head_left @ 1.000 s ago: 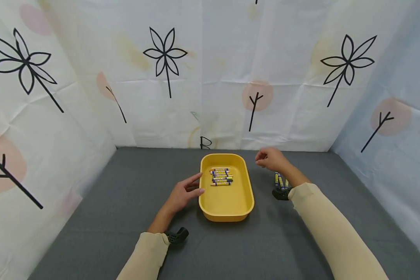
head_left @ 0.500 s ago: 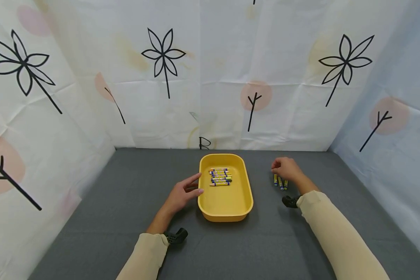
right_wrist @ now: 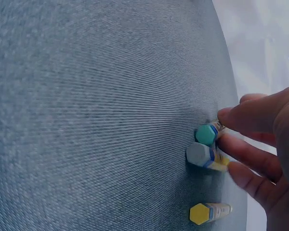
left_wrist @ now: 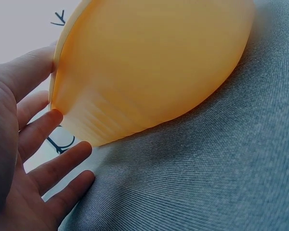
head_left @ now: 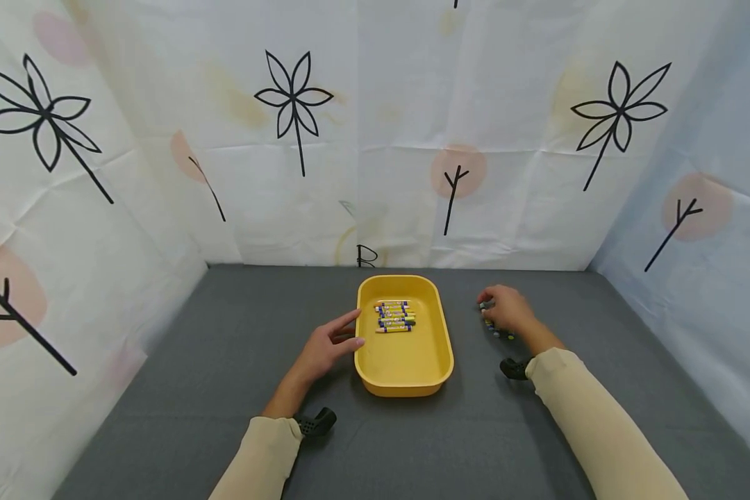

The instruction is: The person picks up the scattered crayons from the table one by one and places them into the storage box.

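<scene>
A yellow tray lies on the dark grey cloth, with several crayons lined up inside its far half. My left hand touches the tray's left side, fingers loosely extended; in the left wrist view the tray wall meets the thumb and fingertips. To the right of the tray, my right hand is down at loose crayons. Its thumb and a finger pinch a green-ended crayon. Right beside that is a grey-ended crayon, and a yellow-ended crayon lies apart. The hand partly hides these crayons.
The dark grey cloth covers the table and runs back to a white curtain printed with flowers and trees. More curtain hangs at both sides. A black wrist camera is strapped to the left wrist, another to the right.
My right hand has moved from near the tray's far right corner, rightward and down to the loose crayons, and its fingers have reached the green-ended crayon. The left hand and tray stay put.
</scene>
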`<move>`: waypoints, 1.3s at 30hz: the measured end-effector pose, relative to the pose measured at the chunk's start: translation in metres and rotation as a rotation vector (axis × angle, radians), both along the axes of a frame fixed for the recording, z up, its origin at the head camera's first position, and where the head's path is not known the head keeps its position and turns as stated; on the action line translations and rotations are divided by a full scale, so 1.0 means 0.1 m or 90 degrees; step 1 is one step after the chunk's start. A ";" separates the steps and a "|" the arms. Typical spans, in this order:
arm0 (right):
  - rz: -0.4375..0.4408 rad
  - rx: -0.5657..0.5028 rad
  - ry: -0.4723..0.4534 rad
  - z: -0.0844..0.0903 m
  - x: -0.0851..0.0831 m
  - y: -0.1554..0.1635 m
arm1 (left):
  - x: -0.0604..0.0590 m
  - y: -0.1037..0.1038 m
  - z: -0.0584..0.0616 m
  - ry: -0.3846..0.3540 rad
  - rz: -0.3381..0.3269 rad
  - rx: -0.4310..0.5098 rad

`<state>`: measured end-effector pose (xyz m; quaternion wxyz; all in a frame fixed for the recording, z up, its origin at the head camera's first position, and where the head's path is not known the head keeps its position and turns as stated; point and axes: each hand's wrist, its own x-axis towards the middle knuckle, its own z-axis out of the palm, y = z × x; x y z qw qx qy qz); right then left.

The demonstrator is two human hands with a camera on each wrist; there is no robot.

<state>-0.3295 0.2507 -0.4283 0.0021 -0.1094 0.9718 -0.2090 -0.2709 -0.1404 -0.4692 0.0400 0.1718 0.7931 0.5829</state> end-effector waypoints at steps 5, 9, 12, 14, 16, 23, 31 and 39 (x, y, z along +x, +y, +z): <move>0.054 -0.039 0.000 -0.03 -0.02 -0.03 | 0.00 0.01 0.00 0.003 0.003 0.002; 0.084 -0.044 -0.019 -0.05 -0.03 -0.05 | 0.00 0.00 -0.02 0.008 0.000 0.005; 0.085 -0.036 -0.037 -0.04 -0.02 -0.09 | -0.01 0.00 -0.02 0.010 -0.002 0.009; 0.089 -0.029 -0.047 -0.04 -0.02 -0.11 | -0.01 -0.01 -0.02 0.009 0.000 0.009; 0.086 -0.024 -0.054 -0.03 -0.02 -0.13 | -0.01 0.00 -0.02 0.005 0.002 0.006; 0.093 -0.029 -0.055 0.00 -0.01 -0.14 | 0.00 0.00 -0.01 -0.002 0.011 -0.004; 0.114 -0.056 -0.021 0.21 -0.04 -0.12 | 0.01 0.01 0.00 -0.003 0.014 0.000; 0.145 -0.047 0.002 0.57 -0.12 -0.30 | 0.01 0.01 0.00 -0.004 0.013 -0.001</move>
